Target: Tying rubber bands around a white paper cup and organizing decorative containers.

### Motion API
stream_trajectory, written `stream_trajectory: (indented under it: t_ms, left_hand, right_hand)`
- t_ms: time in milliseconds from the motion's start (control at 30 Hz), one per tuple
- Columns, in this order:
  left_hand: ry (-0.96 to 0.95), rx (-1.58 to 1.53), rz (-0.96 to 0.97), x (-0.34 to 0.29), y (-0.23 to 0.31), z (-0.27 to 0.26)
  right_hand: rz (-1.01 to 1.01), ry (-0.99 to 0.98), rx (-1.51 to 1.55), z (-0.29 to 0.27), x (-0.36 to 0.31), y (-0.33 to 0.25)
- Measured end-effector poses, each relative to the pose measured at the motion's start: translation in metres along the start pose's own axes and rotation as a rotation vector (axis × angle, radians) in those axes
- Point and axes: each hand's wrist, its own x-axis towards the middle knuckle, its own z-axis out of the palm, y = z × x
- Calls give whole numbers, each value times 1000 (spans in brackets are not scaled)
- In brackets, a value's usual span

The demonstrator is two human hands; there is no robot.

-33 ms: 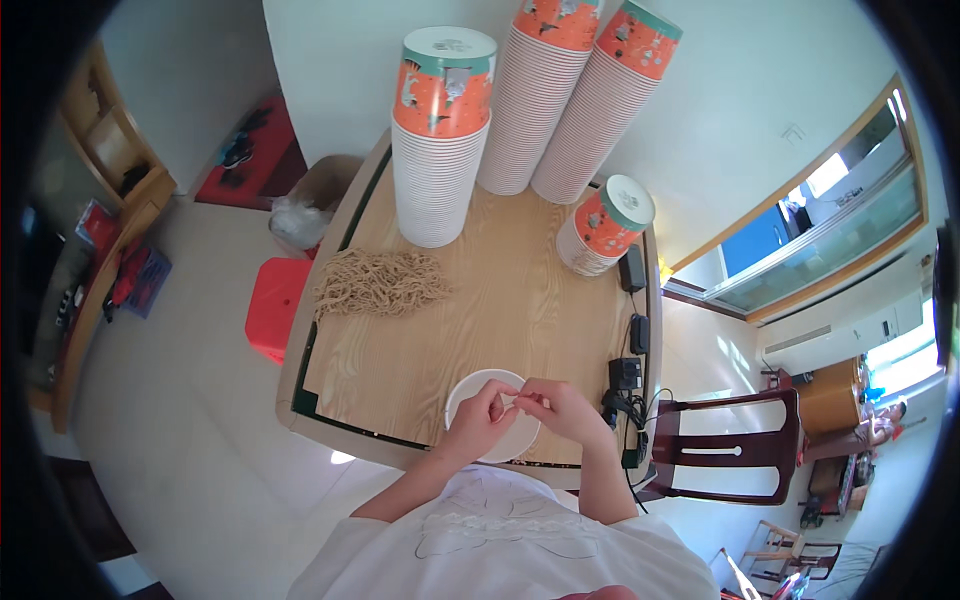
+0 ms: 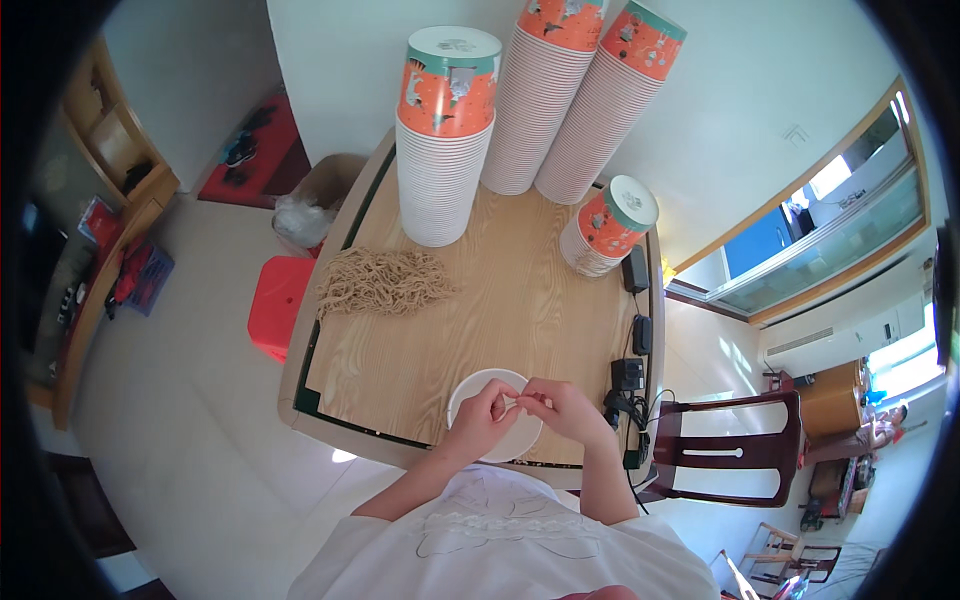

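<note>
Over a white round tub [image 2: 523, 437] at the table's near edge, my two hands meet with their fingertips touching. My left hand [image 2: 484, 420] is closed, thumb and forefinger pinched together. Opposite it, my right hand [image 2: 562, 408] pinches in the same way. What lies between the fingertips is too small to make out. The hands cover part of the tub's rim and inside. Farther left on the table lies a heap of tan, twisted string-like strands [image 2: 388, 281], apart from both hands.
Tall stacks of upside-down orange-and-green paper tubs [image 2: 446, 170] stand at the table's back. A shorter stack [image 2: 608, 228] is at the right, near black adapters and cables [image 2: 627, 375]. A red stool [image 2: 279, 305] stands left, a dark wooden chair [image 2: 735, 448] right.
The whole view has shifted very slightly. My hands keep the same pinched pose over the tub.
</note>
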Motion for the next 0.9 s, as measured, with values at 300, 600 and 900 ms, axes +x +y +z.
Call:
stream_trajectory:
  t_ms: [300, 600, 900]
  left_hand:
    - [4, 26, 3, 1, 3, -1]
    - [7, -157, 62, 3, -7, 1]
    - [37, -241, -4, 11, -9, -3]
  right_hand:
    - [26, -7, 85, -4, -2, 3]
    - [119, -11, 84, -3, -4, 3]
    - [120, 140, 385, 1, 6, 12]
